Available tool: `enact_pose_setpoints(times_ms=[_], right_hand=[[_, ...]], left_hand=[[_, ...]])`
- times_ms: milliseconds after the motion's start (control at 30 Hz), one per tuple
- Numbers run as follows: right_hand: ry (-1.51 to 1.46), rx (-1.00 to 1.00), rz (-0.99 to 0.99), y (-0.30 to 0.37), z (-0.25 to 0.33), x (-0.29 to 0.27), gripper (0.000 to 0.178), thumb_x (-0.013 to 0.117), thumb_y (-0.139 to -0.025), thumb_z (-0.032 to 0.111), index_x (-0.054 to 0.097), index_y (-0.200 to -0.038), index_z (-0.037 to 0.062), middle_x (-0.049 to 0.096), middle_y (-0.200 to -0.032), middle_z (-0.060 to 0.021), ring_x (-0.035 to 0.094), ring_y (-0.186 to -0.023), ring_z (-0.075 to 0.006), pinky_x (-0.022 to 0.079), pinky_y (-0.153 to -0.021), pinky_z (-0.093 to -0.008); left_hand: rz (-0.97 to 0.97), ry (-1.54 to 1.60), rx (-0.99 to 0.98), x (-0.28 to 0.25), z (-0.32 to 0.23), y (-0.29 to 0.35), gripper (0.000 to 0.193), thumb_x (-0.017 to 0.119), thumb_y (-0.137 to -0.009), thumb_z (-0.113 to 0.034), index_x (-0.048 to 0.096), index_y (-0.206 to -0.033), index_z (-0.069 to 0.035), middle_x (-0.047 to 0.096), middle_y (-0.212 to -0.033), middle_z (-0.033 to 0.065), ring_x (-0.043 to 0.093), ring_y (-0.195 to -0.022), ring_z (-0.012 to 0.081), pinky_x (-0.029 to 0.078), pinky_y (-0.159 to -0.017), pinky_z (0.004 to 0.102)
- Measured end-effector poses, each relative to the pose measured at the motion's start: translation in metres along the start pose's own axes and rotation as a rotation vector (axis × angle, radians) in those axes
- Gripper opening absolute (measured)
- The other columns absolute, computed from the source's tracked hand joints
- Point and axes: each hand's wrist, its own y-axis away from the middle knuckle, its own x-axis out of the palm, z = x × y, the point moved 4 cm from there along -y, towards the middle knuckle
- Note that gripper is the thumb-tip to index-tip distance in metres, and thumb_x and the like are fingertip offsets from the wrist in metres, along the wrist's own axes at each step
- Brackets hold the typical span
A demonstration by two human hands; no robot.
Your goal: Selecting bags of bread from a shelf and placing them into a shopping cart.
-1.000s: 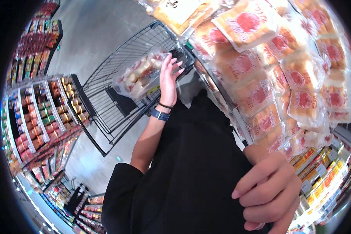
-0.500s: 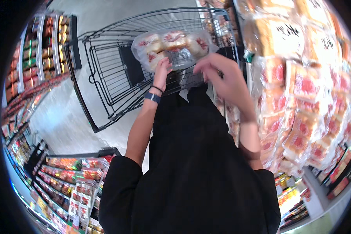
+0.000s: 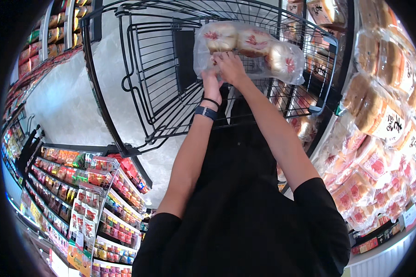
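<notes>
A clear plastic bag of round bread buns (image 3: 256,44) with red prints is over the wire basket of a black shopping cart (image 3: 148,76). At the bag's lower left corner, my left hand (image 3: 212,85) has its fingers closed on the plastic, partly hidden behind my other hand. My right hand (image 3: 231,68) overlaps it from the right, fingers curled over the same corner next to a bun. Exactly what the fingertips pinch is hidden. A dark watch and a black band are on my left wrist.
On the right, a tall display of bagged bread (image 3: 379,106) stands close to the cart. Snack shelves (image 3: 85,175) fill the lower left, and another shelf of packaged goods (image 3: 55,30) is at the upper left. Pale grey floor (image 3: 64,106) lies between them.
My right hand has come leftward from beside the bag onto its corner, next to my left hand. The view has shifted, putting cart and bag farther right in the picture.
</notes>
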Motion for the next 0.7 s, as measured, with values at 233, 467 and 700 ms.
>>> enact_pose_setpoints(times_ms=[233,467,700], right_hand=[[0.18,0.051,0.006,-0.009,-0.007,0.032,0.019,0.062,-0.087,0.022,0.07,-0.102,0.0121,0.064,-0.103,-0.0061,0.058,-0.106,-0.0251,0.045,-0.081,-0.0415],[0.2,0.043,-0.011,0.007,-0.027,0.021,0.016,0.062,-0.089,0.023,0.07,-0.101,0.0169,0.063,-0.101,-0.0046,0.058,-0.102,-0.0257,0.046,-0.08,-0.0417],[-0.224,0.174,-0.219,0.06,-0.033,-0.081,0.032,0.068,-0.087,0.018,0.07,-0.119,0.0167,0.062,-0.093,-0.0092,0.057,-0.093,-0.0328,0.047,-0.083,-0.0456]], left_hand=[[-0.016,0.12,-0.02,0.01,-0.004,0.002,0.04,0.051,-0.101,-0.027,0.042,-0.138,-0.016,0.048,-0.133,0.0029,0.046,-0.122,0.0221,0.039,-0.104,0.0522],[0.029,0.089,-0.131,-0.004,0.007,-0.01,0.052,0.053,-0.1,-0.031,0.038,-0.147,-0.014,0.043,-0.147,0.0065,0.039,-0.138,0.0278,0.032,-0.111,0.0538],[0.03,0.118,-0.18,-0.017,0.013,-0.022,0.063,0.05,-0.1,-0.037,0.032,-0.155,-0.01,0.027,-0.164,0.0061,0.023,-0.152,0.0325,0.021,-0.119,0.0516]])
